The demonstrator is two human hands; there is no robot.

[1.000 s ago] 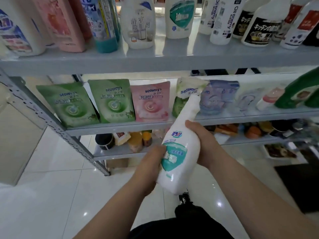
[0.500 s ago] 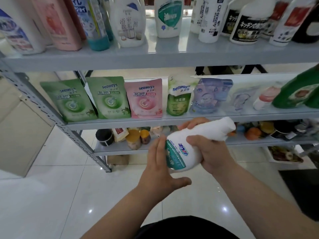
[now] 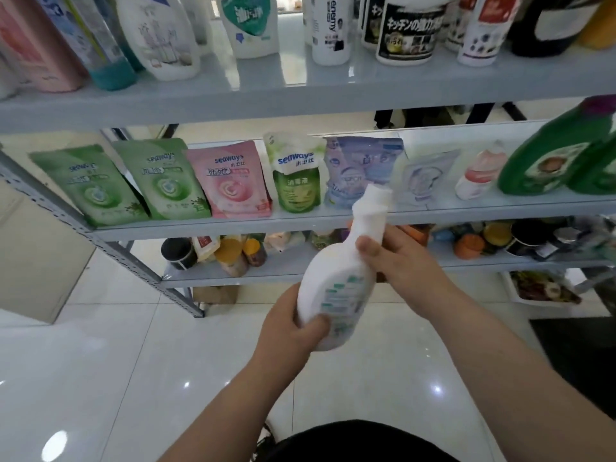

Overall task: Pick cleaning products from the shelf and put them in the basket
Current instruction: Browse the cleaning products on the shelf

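I hold a white bottle in front of the shelves, tilted with its neck up and to the right and its back label with small green print toward me. My left hand grips its base from below, thumb on the front. My right hand holds its upper body just below the neck, thumb on the near side. No basket is in view.
A grey metal shelf unit fills the view. Its top level carries several bottles, the middle one green and pink refill pouches and green jugs, the lower one jars. A glossy white tiled floor lies below.
The bottle has been turned in my hands from lying sideways to neck-up, back label now facing me. My left hand moved from the label face to gripping the base.
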